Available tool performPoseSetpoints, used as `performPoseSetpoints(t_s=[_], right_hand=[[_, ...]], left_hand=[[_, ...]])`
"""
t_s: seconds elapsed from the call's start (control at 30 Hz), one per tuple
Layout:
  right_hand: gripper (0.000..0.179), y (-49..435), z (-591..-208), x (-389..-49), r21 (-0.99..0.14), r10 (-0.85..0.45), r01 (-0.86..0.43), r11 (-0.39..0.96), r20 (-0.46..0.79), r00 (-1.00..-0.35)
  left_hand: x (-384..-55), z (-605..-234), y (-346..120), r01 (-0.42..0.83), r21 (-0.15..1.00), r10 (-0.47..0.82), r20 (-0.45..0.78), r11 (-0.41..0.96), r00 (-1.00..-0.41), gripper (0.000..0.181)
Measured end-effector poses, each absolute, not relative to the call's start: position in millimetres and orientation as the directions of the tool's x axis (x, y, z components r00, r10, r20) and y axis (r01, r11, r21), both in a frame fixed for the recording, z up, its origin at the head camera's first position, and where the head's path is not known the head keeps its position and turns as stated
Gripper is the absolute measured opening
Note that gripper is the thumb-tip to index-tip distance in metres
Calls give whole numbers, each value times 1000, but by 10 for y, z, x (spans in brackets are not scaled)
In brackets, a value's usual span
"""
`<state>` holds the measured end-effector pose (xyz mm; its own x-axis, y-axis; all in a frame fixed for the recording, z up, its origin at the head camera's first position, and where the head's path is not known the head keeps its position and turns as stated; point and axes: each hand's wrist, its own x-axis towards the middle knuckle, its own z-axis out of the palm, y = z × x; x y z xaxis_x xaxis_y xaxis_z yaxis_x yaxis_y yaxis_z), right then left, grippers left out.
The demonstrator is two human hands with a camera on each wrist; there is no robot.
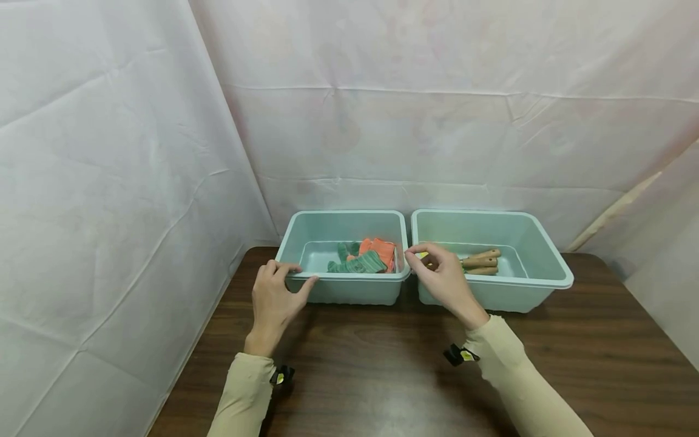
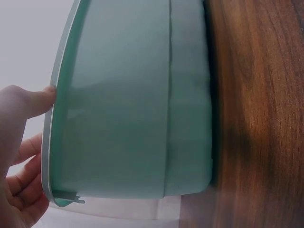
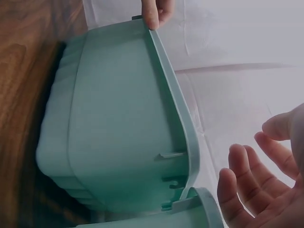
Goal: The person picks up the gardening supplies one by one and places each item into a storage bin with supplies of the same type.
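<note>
My left hand (image 1: 273, 300) grips the front left of a mint-green plastic bin (image 1: 349, 292). Its thumb rests at the outer rim and the fingers reach over it. Inside that bin lie a green striped sock (image 1: 364, 263) and a folded orange cloth (image 1: 380, 249). My right hand (image 1: 445, 280) hovers where this bin meets a second mint-green bin (image 1: 499, 297). In the right wrist view its fingers (image 3: 251, 185) are loosely bent, thumb near the index finger, with nothing held. Several wooden-handled tools (image 1: 482, 263) lie in the second bin, partly hidden behind that hand.
Both bins stand side by side on a dark wooden table (image 1: 371, 370), near its far edge. White cloth sheets (image 1: 437, 133) hang behind and at the sides. A narrow gap separates the bins at their bases.
</note>
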<state>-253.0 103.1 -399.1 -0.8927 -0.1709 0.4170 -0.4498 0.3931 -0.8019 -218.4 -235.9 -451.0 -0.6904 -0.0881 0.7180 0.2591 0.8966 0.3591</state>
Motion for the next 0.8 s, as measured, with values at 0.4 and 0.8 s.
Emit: performPoseSetpoints(t_s=[0.4,0.8], right_hand=[[16,1145,-3776,-2114,-816,-121,-427,390,414,-902],[13,1454,-3866,-2039,-795,-35,-444,413,473,-880]], left_hand=[[-2179,-4522,-2363,254,357,-88,715,899,-694,44],[-2150,-4495,-2360,194,337,-85,663,921,-744,44]])
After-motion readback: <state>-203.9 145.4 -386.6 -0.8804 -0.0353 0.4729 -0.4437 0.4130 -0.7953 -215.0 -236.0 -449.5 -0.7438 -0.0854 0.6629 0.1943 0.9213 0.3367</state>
